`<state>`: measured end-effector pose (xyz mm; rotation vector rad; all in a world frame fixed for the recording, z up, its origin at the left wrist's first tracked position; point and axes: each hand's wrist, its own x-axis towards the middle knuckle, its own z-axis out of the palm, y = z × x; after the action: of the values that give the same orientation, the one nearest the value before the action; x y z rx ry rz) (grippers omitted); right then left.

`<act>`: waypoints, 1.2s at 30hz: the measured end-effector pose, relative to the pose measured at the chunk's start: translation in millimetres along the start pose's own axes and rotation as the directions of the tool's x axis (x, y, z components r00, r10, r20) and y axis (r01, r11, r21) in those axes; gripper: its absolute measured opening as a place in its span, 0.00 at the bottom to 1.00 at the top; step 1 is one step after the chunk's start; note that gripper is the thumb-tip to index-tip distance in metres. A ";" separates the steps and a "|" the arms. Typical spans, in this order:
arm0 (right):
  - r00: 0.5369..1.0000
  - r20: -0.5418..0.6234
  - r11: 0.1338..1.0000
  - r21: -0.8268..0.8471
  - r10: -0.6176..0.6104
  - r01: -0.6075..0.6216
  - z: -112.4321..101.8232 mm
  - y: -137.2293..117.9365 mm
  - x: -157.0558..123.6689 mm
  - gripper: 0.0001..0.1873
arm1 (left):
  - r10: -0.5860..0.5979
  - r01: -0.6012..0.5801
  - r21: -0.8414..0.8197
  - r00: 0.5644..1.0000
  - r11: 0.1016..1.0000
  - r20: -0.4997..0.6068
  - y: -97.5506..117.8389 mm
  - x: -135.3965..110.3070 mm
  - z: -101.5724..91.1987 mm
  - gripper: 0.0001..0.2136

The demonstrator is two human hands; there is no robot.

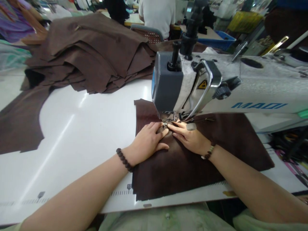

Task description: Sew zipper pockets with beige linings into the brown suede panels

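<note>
A dark brown fabric panel (183,166) lies flat under the sewing machine (168,83), whose presser foot (165,124) sits at the panel's upper part. My left hand (149,140) rests on the fabric just left of the foot, fingers spread out and pressing down, with a dark bead bracelet at the wrist. To the right of the foot, my right hand (190,136) lies on the same panel with its fingers stretched toward the needle area. A pale grey band (191,127) is around one of its fingers. A zipper-like strip (204,120) shows behind the right hand.
A large heap of brown fabric pieces (96,54) fills the back left of the white table (79,128), one piece hanging toward the left edge. A ruler scale runs along the front edge. Behind stand a person in a white shirt (157,16) and a blue crate (222,40).
</note>
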<state>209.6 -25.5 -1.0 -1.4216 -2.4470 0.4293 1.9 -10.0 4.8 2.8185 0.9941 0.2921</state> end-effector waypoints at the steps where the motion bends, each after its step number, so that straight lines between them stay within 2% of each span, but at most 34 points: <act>1: 1.000 0.004 1.000 -0.003 0.007 -0.007 0.1 -0.3 0.1 0.20 | 0.002 -0.002 0.007 1.000 1.000 -0.003 -0.5 0.2 -0.1 0.26; 25: 0.999 -0.010 0.996 -0.076 0.050 -0.050 3.1 -2.0 6.6 0.21 | 0.049 -0.049 0.018 0.999 0.999 0.009 -7.6 5.6 -2.1 0.23; 36: 0.996 -0.005 0.991 -0.106 0.084 -0.084 1.8 -3.8 11.8 0.20 | 0.064 -0.064 0.000 0.998 0.998 -0.023 -13.3 9.1 -1.7 0.22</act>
<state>200.3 -17.2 -0.1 -1.5722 -2.4490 0.3210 0.3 6.1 5.2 2.8564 0.9096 0.3332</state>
